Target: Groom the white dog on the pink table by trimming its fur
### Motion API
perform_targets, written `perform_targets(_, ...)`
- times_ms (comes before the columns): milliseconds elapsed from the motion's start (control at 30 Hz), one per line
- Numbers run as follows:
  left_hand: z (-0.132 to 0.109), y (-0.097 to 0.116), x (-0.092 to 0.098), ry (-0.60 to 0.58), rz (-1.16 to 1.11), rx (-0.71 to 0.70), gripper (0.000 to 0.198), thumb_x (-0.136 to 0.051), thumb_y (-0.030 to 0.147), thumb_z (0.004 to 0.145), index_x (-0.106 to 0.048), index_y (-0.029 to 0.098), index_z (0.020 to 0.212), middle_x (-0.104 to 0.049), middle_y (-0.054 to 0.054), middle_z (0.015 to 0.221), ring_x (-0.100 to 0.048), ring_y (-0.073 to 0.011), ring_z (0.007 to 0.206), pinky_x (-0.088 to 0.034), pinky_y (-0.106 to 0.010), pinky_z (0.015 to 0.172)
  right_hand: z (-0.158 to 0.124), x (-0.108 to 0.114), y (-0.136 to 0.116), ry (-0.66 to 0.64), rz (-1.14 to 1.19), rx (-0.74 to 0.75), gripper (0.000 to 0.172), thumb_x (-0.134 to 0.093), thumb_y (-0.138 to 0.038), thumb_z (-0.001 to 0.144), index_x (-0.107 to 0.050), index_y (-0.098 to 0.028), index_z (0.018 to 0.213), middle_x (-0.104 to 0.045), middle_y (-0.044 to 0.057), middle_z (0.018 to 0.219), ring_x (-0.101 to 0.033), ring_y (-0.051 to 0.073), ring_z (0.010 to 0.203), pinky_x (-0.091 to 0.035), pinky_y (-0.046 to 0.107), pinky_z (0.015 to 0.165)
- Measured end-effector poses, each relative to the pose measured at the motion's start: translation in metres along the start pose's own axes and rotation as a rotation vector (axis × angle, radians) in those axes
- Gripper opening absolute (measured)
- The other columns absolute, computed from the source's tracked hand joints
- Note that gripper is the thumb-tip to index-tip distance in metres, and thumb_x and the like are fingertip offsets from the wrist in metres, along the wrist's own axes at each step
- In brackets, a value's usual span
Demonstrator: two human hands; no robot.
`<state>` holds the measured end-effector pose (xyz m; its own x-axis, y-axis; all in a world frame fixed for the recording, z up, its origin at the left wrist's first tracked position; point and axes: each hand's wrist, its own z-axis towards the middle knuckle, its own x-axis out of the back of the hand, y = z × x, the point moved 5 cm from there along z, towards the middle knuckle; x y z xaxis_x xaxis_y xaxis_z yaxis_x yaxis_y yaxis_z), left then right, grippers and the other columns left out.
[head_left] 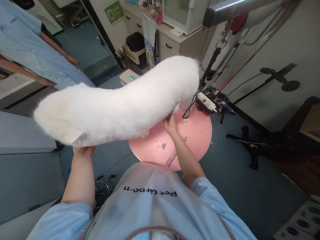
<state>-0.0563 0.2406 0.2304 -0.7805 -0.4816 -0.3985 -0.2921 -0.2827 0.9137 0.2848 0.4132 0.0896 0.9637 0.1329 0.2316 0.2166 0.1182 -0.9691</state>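
A white, fluffy dog (120, 106) stands lengthwise in front of me, its head on the left and its rump on the right. Beneath its head, my left hand (84, 150) holds it from below; the fingers are mostly hidden by fur. My right hand (170, 125) is closed around scissors (168, 117) close to the dog's underside, near the hind legs. Only a small dark metallic part of the scissors shows. Pale paws rest on a round pink grooming table (152, 150). A black strap (191, 105) hangs down beside the rump.
A tool holder with a white bottle (207, 101) is fixed beyond the table's right edge. Overhead at right runs a metal arm (232, 11). A person in light blue (42, 46) stands at the left. Drawers (170, 45) line the back, and a black stand (250, 143) is at right.
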Motion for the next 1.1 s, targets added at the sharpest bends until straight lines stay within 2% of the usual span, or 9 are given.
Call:
perform_targets(167,-0.001,0.002,-0.006,-0.057,0.004,-0.043,0.052,-0.073,0.040,0.076,-0.062,0.021,0.123,-0.050,-0.004,0.145,-0.033,-0.0251,0.143,-0.016,-0.051,0.123,0.010,0.017,-0.002,0.046,-0.118,0.132,0.027,-0.057,-0.033,0.078,-0.040,-0.022,0.095,-0.057,0.008,0.094,-0.055,0.022,0.088,-0.046,0.043,0.083)
perform_targets(267,-0.002,0.001,-0.002,-0.015,-0.014,-0.028,0.047,-0.068,0.039,0.080,-0.062,0.020,0.123,-0.050,-0.004,0.145,-0.035,-0.0250,0.142,-0.016,-0.050,0.123,0.013,0.023,0.000,0.017,-0.148,0.113,0.024,-0.051,-0.029,0.080,-0.040,-0.021,0.100,-0.058,0.007,0.088,-0.057,0.022,0.085,-0.047,0.043,0.081)
perform_targets(433,-0.002,-0.003,0.007,0.038,-0.044,-0.008,0.048,-0.067,0.040,0.082,-0.061,0.017,0.123,-0.054,-0.006,0.141,-0.035,-0.0239,0.141,-0.017,-0.049,0.123,0.011,0.031,-0.008,0.020,-0.255,0.129,0.027,-0.057,-0.033,0.078,-0.043,-0.021,0.098,-0.058,0.008,0.091,-0.057,0.024,0.085,-0.048,0.044,0.080)
perform_targets(500,-0.001,-0.004,0.008,0.028,-0.054,-0.012,0.049,-0.067,0.040,0.083,-0.059,0.016,0.125,-0.054,-0.007,0.140,-0.035,-0.0235,0.142,-0.017,-0.050,0.122,0.008,0.031,-0.010,-0.011,-0.258,0.108,0.024,-0.053,-0.030,0.080,-0.044,-0.020,0.100,-0.058,0.007,0.087,-0.057,0.023,0.081,-0.048,0.042,0.077)
perform_targets(700,-0.003,-0.005,0.011,0.054,-0.062,-0.031,0.042,-0.061,0.037,0.087,-0.060,0.013,0.122,-0.055,-0.008,0.139,-0.038,-0.0240,0.139,-0.021,-0.052,0.121,-0.004,0.028,-0.016,-0.080,-0.323,0.126,0.031,-0.054,-0.029,0.079,-0.046,-0.017,0.107,-0.057,0.010,0.093,-0.056,0.025,0.088,-0.048,0.044,0.081)
perform_targets(833,-0.003,-0.009,0.017,0.095,-0.073,0.010,0.040,-0.059,0.037,0.088,-0.061,0.014,0.120,-0.057,-0.007,0.137,-0.043,-0.0246,0.135,-0.023,-0.052,0.120,-0.009,0.027,-0.015,-0.079,-0.306,0.135,0.033,-0.052,-0.029,0.080,-0.045,-0.018,0.110,-0.058,0.009,0.093,-0.057,0.025,0.090,-0.048,0.044,0.082)
perform_targets(967,-0.001,-0.010,0.021,0.074,-0.079,0.002,0.038,-0.059,0.032,0.088,-0.060,0.014,0.121,-0.057,-0.008,0.136,-0.045,-0.0240,0.134,-0.024,-0.051,0.120,-0.009,0.030,-0.014,-0.074,-0.332,0.091,0.032,-0.051,-0.028,0.080,-0.046,-0.018,0.109,-0.059,0.010,0.094,-0.057,0.026,0.090,-0.048,0.047,0.082)
perform_targets(1100,0.000,-0.011,0.022,0.049,-0.081,0.003,0.043,-0.058,0.040,0.089,-0.059,0.015,0.124,-0.058,-0.009,0.135,-0.045,-0.0235,0.134,-0.026,-0.049,0.120,-0.017,0.025,-0.015,-0.057,-0.294,0.069,0.035,-0.057,-0.031,0.078,-0.047,-0.018,0.109,-0.059,0.010,0.096,-0.058,0.026,0.092,-0.048,0.045,0.083)
